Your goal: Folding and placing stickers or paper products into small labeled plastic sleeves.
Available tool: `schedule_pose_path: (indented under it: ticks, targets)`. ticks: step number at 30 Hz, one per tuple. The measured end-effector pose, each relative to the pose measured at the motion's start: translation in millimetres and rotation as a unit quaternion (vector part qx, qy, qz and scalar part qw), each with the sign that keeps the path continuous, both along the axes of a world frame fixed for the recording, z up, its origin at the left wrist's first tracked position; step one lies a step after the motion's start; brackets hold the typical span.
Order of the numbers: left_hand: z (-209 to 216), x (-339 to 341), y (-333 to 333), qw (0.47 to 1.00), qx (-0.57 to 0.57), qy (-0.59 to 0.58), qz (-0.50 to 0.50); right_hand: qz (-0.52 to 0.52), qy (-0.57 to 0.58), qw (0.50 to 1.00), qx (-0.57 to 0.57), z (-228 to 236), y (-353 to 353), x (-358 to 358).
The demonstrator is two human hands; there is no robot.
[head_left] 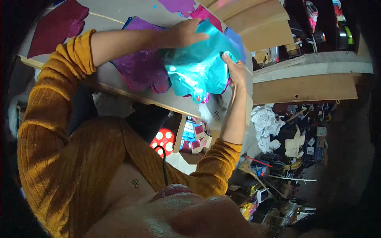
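Observation:
A shiny teal foil piece (pixel 194 65) with a rounded, lobed lower edge, like a flat foil balloon, lies over the near edge of the table. My right hand (pixel 237 72) pinches its right edge, thumb on top, beside a small whitish spot. Across its upper left part reaches my left hand (pixel 186 33), slightly blurred, fingers stretched out over the foil. Pink foil shows under the teal lobes. Just left of it rests a stack of purple foil pieces (pixel 143 59), partly covered by my left forearm.
Dark red foil (pixel 55 29) lies at the table's far left, and more purple foil (pixel 176 5) at the back. Cardboard (pixel 254 25) stands at back right. Below the table are an open box of small packets (pixel 194 135) and a red-and-white dotted round thing (pixel 163 141). Clutter and a broom (pixel 250 169) fill the right.

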State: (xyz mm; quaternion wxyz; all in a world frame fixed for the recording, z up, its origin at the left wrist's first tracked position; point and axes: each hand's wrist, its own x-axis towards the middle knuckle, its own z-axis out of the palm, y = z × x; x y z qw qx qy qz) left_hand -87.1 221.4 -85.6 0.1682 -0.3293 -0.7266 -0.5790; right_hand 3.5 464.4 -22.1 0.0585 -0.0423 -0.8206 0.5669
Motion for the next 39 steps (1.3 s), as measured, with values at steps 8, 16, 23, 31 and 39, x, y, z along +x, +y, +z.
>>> schedule_pose_path:
  ticks: [8,16,23,31,39]
  targets:
    - [81,21,-54,0.942,0.214,-0.109,-0.234,0.029,0.007,0.999,-0.012,42,-27,1]
    - [107,73,-199,0.974,0.112,0.184,0.077,0.036,-0.12,0.992,-0.017,36,-71,-53]
    - [-19,150,-213,0.919,-0.295,0.25,0.078,0.171,-0.136,0.97,-0.104,-45,-146,-65]
    - [-48,168,-210,0.968,-0.06,0.215,0.112,0.158,-0.22,0.962,-0.024,-52,-150,-87]
    - [-62,149,-186,0.916,-0.36,0.152,0.095,0.146,-0.234,0.96,0.056,-53,-141,-91]
